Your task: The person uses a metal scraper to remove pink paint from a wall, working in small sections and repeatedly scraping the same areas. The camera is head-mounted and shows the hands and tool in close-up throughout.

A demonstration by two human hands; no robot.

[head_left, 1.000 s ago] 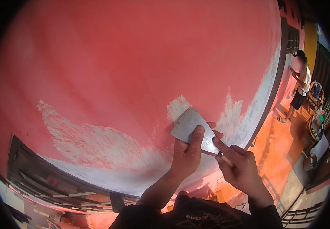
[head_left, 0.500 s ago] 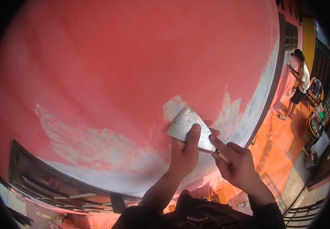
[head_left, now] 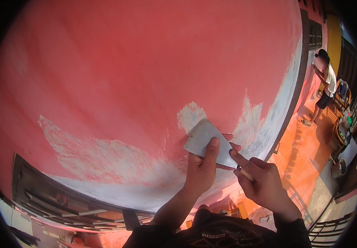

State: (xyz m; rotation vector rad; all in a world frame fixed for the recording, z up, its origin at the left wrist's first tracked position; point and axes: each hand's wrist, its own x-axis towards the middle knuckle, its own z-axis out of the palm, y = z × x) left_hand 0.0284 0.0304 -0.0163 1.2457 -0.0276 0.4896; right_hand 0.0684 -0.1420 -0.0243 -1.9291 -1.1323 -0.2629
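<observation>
A wide grey metal scraper (head_left: 203, 134) is held against the pink wall (head_left: 153, 58), over a pale scraped patch (head_left: 191, 111). My left hand (head_left: 202, 169) is closed on the blade, thumb pressed on its top face and fingertips showing past the far side. My right hand (head_left: 259, 182) grips the wooden handle, with the index finger resting on the blade near its base. Larger whitish scraped areas (head_left: 100, 157) spread across the lower wall and along the right side.
A window grille (head_left: 79, 210) sits low left. At right a person (head_left: 326, 78) in a white top faces another stretch of wall, hands raised, on orange floor tiles (head_left: 302, 157). Beside them are wooden chairs with piled items (head_left: 343, 103), a bucket (head_left: 338, 168) and railings (head_left: 327, 227).
The scraper and both hands shifted slightly left, then slightly back right and down; the grip is the same. The blade's bright glare has dulled. The person at right appears a little higher in view.
</observation>
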